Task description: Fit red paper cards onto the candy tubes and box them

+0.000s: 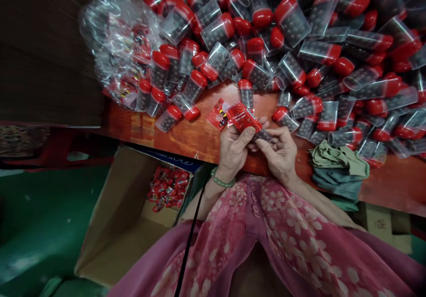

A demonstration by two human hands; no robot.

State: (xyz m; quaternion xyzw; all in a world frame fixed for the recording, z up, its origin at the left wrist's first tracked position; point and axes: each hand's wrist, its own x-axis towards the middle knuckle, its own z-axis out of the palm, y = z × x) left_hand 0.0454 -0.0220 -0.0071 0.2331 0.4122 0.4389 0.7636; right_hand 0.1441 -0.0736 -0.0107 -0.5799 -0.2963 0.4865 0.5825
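- Nearest the camera, a pink garment with pale flower print (pixel 299 230) covered the wearer's lap; a thin black cord (pixel 193 243) ran down across it.
- Left hand (pixel 235 148): closed, thumb pressed on a red printed card with pale lettering (pixel 242 116). A green bead bracelet (pixel 222 180) circled the wrist.
- Right hand (pixel 281 151): closed, thumb and fingers pinching the near end of a small clear container with dark contents (pixel 262 136). The card overlapped its far end; whether the two were joined could not be told.
- Both items were held tilted above the near edge of a glossy reddish-brown table (pixel 146 132).
- Below that edge, to the left, an open brown cardboard box (pixel 113 217) contained a heap of small red packaged pieces (pixel 169 186).
- Folded green and grey-blue cloths (pixel 339 164) lay at the table's edge, right of the right hand.
- Just beyond the left hand, a second red printed card (pixel 218 114) lay on the table.
- Farther left, a crinkled clear plastic bag (pixel 123 53) held red printed items.
- Across the far side, clear containers with red caps and dark beads (pixel 293 21) lay in a large, disordered pile.
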